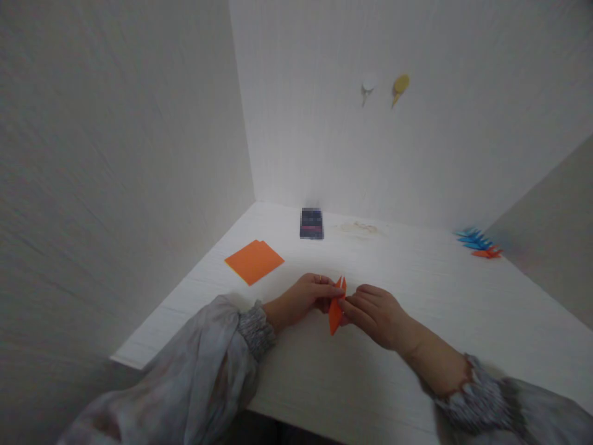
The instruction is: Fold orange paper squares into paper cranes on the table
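Paper (pixel 334 319), folded slim and pointed, with two narrow tips at its far end, is held at the worktop (pixel 417 272) between the left hand (pixel 308 296) and right hand (pixel 377 315). Both grips are closed on its sides; whether the worktop is touched cannot be told. It should be light, crisp and easily creased, best taken by its layered middle. Flat, smooth orange sheets (pixel 254 262) are stacked beyond the left hand; spiky blue pieces (pixel 475 239) are grouped far right.
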A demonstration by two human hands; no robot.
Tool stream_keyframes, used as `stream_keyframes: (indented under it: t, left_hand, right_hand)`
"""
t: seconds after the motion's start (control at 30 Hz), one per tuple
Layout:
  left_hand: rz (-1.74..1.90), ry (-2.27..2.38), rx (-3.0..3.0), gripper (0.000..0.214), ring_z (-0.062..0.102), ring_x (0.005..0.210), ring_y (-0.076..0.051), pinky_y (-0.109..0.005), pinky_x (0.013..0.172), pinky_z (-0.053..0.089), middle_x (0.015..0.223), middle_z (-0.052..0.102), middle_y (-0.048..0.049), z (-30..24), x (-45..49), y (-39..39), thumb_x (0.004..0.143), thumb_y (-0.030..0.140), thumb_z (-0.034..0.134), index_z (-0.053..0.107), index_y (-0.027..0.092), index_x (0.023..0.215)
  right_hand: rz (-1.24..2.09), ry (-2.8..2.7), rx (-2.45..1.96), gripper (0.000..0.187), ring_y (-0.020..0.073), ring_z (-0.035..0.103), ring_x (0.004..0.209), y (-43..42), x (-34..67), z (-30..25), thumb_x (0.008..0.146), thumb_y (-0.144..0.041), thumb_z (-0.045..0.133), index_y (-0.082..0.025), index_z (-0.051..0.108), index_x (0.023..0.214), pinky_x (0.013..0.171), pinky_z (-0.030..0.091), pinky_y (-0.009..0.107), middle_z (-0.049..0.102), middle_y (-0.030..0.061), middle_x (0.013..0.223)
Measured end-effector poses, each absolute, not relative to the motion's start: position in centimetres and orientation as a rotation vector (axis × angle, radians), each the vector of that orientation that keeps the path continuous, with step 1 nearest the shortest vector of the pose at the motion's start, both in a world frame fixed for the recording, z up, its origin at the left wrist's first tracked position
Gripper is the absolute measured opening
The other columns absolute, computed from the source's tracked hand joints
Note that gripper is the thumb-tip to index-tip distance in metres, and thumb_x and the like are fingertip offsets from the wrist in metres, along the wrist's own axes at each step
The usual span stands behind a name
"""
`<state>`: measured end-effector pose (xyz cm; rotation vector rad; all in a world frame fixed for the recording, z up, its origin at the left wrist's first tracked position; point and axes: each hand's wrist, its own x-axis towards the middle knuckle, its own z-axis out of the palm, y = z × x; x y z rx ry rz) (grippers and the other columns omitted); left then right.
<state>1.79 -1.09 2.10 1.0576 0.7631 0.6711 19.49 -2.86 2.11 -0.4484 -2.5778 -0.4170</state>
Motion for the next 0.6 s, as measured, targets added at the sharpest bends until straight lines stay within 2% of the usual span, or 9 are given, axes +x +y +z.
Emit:
stream_keyframes:
  t: [0.23, 0.43, 0.6]
  left_hand:
    - [0.616, 0.764, 1.052, 0.025, 0.041, 0.041, -0.004, -0.021, 0.045, 0.028, 0.047, 0.049, 0.004, 2.09, 1.77, -0.99, 0.059, 0.03, 0.066, 0.049, 0.012, 0.056]
    - [0.627, 0.761, 1.056, 0.024, 0.043, 0.042, -0.005, -0.021, 0.046, 0.029, 0.048, 0.05, 0.0036, 2.22, 1.78, -1.06, 0.059, 0.03, 0.066, 0.051, 0.011, 0.057]
    - [0.646, 0.754, 1.05, 0.022, 0.043, 0.043, -0.005, -0.02, 0.047, 0.029, 0.048, 0.051, 0.0035, 2.33, 1.79, -1.17, 0.061, 0.03, 0.066, 0.053, 0.011, 0.058]
  right_hand:
    - [-0.564, -2.643, -0.389, 0.02, 0.014, 0.05, 0.06, -2.92, 19.66, 2.72, 0.085, -0.012, 0.037, -0.009, 0.055, 0.094, 0.059, 0.039, 0.03, 0.06, 0.0055, 0.067]
    - [-0.61, -2.66, -0.443, 0.019, 0.0128, 0.048, 0.057, -2.68, 20.0, 2.73, 0.083, -0.016, 0.042, -0.014, 0.055, 0.097, 0.057, 0.038, 0.029, 0.058, 0.0029, 0.067]
    - [-0.503, -2.705, -0.494, 0.019, 0.0132, 0.05, 0.058, -2.68, 20.16, 2.9, 0.083, -0.016, 0.042, -0.018, 0.055, 0.097, 0.058, 0.038, 0.029, 0.059, 0.0034, 0.069]
